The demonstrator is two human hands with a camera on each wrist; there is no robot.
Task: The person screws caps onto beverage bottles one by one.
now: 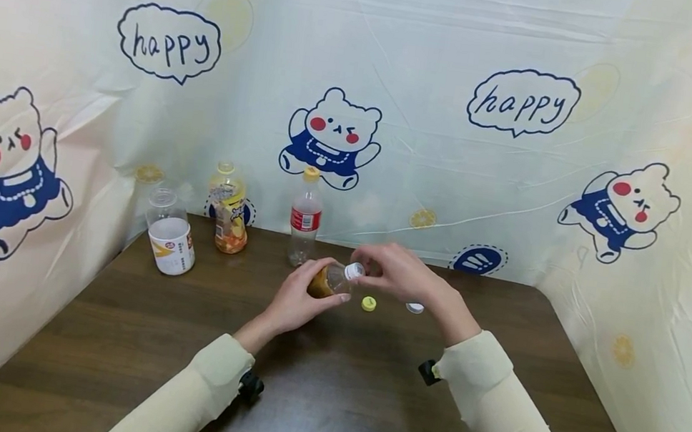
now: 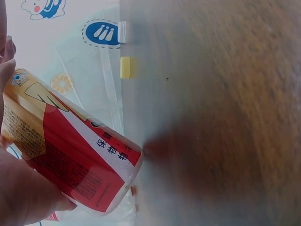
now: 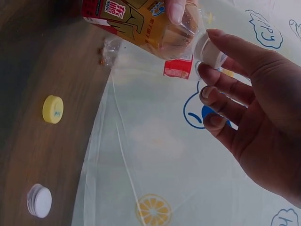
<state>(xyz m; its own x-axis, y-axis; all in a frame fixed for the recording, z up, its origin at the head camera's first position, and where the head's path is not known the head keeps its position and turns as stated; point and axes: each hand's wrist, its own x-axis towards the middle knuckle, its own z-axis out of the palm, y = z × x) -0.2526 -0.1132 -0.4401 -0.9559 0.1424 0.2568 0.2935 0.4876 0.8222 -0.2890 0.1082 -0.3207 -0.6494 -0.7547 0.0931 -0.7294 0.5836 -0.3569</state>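
My left hand [image 1: 297, 298] grips a clear plastic drink bottle [image 1: 323, 282] round its body and holds it tilted above the table. In the left wrist view the bottle's red and gold label [image 2: 80, 150] faces the camera. At the bottle's mouth, my right hand [image 1: 400, 273] pinches a white cap [image 3: 209, 52] between thumb and index finger. The cap sits at the neck; whether it is screwed on cannot be told. Below the hands, a yellow cap [image 1: 369, 304] and a second white cap [image 1: 415, 308] lie on the table.
Toward the back of the brown table [image 1: 323, 400] stand a red-labelled bottle [image 1: 305, 222] with a yellow cap, a yellow-labelled bottle [image 1: 231, 220] and, farther left, a clear bottle [image 1: 171, 241] with a white label. A printed cloth [image 1: 402, 180] hangs around the table's back and sides.
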